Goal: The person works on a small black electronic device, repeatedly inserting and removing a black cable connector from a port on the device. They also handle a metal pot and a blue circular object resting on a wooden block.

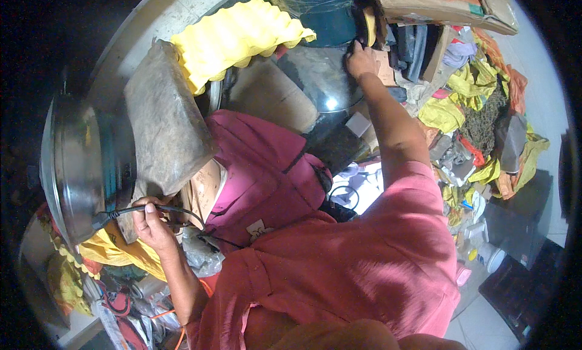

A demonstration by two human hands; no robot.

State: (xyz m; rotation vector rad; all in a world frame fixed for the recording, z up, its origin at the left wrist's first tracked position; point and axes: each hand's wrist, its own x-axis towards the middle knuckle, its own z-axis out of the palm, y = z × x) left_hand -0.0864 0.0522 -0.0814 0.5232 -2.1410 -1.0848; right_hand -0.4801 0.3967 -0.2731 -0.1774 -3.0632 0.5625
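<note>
My left hand [154, 227] is closed around a black cord [176, 209], pinched between thumb and fingers. The cord's thicker end [104, 219] points left, beside a shiny metal pot [85, 162] with a lid. Toward its other end the cord curves over a magenta bag [260, 168]. My right arm stretches far forward. There my right hand [364, 62] has its fingers bent and pressed together at the lower end of a yellow and black thing [370, 27]; its fingertips are partly hidden. A dark round glossy surface [321, 77] lies just left of that hand.
A yellow egg tray [242, 34] rests beside a dusty grey block [163, 119]. Behind stands a teal tub [321, 22]. A cardboard box [436, 4] is at far right. Crumpled yellow bags [473, 77] and scraps spread along the right, near a plastic jar [488, 257].
</note>
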